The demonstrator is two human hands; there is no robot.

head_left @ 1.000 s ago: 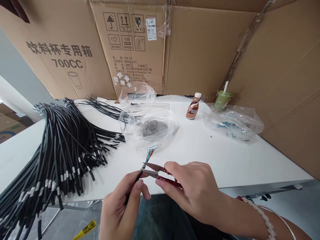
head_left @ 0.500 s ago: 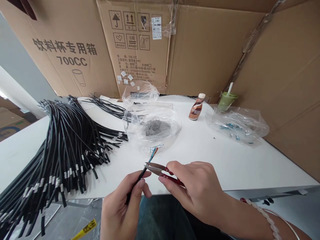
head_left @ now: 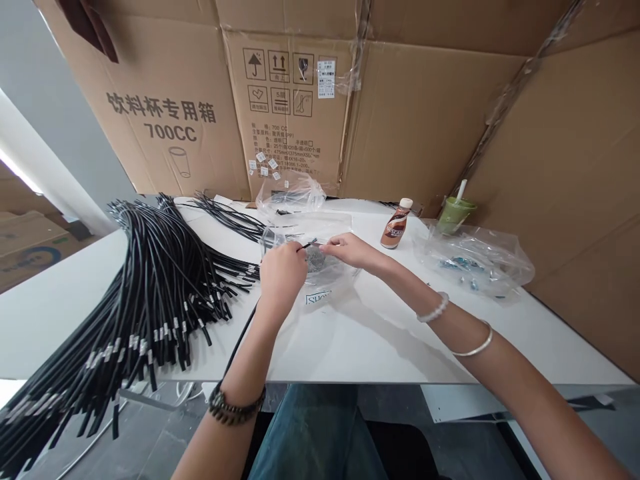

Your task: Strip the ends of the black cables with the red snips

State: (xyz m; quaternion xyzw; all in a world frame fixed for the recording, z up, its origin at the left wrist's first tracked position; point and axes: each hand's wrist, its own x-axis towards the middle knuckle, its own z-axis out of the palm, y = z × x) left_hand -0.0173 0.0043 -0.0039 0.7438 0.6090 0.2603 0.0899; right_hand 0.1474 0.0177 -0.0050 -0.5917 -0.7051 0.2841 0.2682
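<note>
My left hand (head_left: 283, 270) is closed around a black cable (head_left: 243, 339), whose short end sticks out toward the right above a clear plastic bag (head_left: 345, 273). The rest of the cable trails down beside my left wrist. Just right of the cable end, my right hand (head_left: 350, 249) is closed, thumb and fingers pinched together near the tip; what they hold is too small to tell. Under both hands, the bag contains a grey tangled clump (head_left: 316, 260). The scissors do not show clearly.
A big bundle of black cables (head_left: 160, 280) covers the table's left side. Farther right stand a brown bottle (head_left: 397, 225) and a green cup (head_left: 454, 215), near a clear bag with blue bits (head_left: 480, 263). Cardboard boxes (head_left: 440, 107) wall off the back.
Both hands have moved forward from the table's front edge to over the clear bag, the left one still with the cable. The red-handled scissors and coloured wires are no longer clearly visible. The view has shifted.
</note>
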